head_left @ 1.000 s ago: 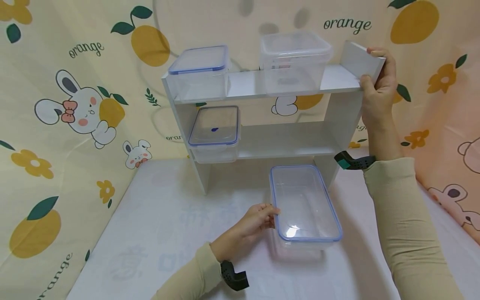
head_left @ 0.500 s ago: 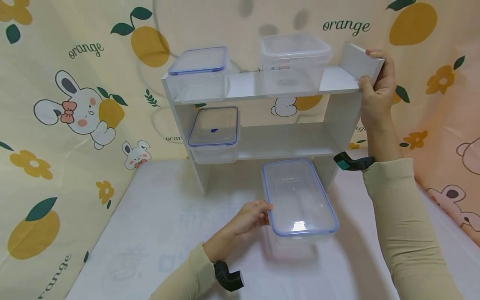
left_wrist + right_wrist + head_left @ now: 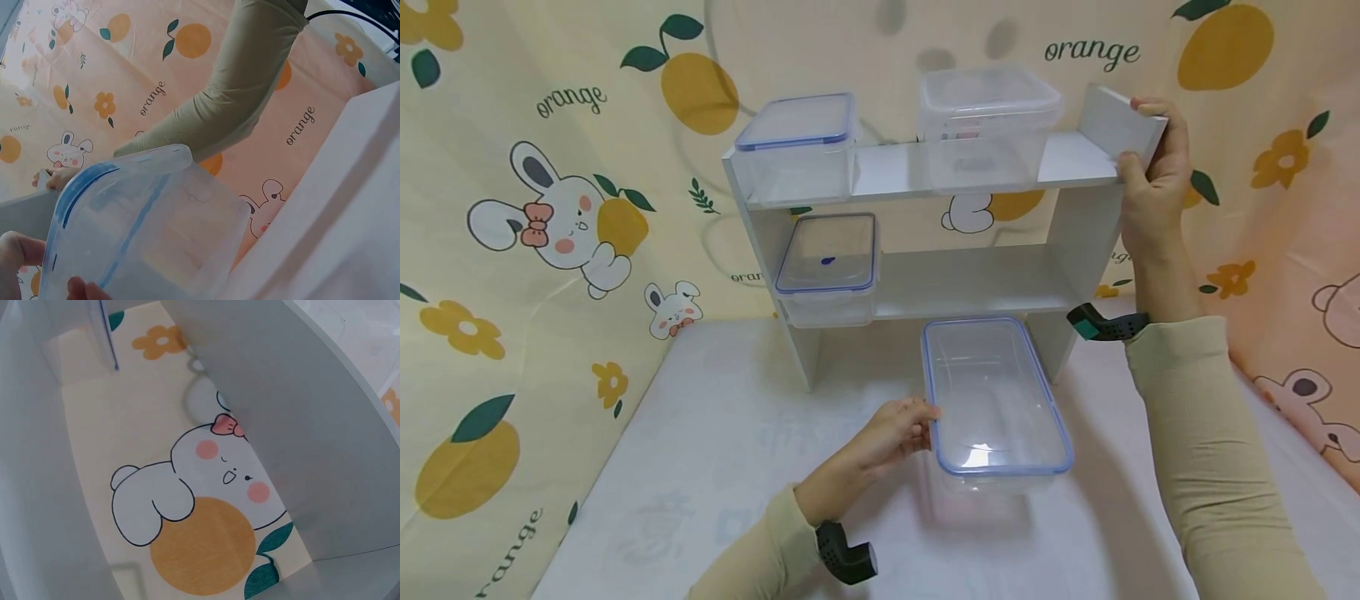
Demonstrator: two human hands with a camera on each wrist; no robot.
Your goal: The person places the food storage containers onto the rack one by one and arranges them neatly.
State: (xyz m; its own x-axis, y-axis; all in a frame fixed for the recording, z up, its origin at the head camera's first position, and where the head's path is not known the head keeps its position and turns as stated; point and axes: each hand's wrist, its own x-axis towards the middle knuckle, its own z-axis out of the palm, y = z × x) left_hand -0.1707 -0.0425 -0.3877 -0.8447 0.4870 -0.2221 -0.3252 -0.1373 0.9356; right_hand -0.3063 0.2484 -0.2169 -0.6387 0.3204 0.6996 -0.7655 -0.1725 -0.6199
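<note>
My left hand [image 3: 880, 442] pinches the left edge of a clear plastic food container [image 3: 1000, 396] with a blue-rimmed lid. The container is held lid up in front of the shelf's lower right opening, with a shadow on the table under it. Seen from the left wrist, the thumb and fingertips [image 3: 84, 290] are at the side of the container [image 3: 169, 231]. Higher up, my right hand [image 3: 1157, 171] grips the upright end panel [image 3: 1120, 125] at the top right of the white shelf [image 3: 977, 279].
Two lidded containers, one blue-edged [image 3: 801, 150] and one all clear [image 3: 988, 125], stand on the top board. A flatter lidded container [image 3: 827, 267] sits at the left of the middle board. A white cloth [image 3: 700, 458] covers the table, with a printed curtain behind.
My left hand has shifted the container leftward and slightly toward the shelf, mostly in the first half second. The right hand keeps its grip on the panel.
</note>
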